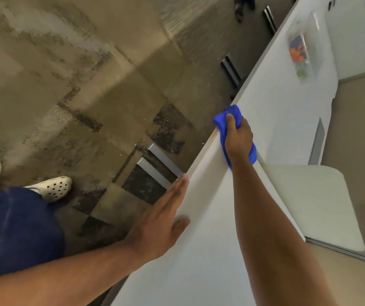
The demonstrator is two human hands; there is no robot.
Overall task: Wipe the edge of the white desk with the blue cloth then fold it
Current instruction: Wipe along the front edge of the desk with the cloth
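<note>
The right hand (pixel 237 138) has its fingers closed around the bunched blue cloth (pixel 225 122), pressing it on the long front edge of the white desk (pixel 216 217), about midway along. The left hand (pixel 161 217) lies flat against the same edge nearer the person, fingers straight and together, holding nothing. To wipe well, keep the cloth wrapped over the lip, apparently marked just beside it, and draw it steadily along, left hand bracing.
</note>
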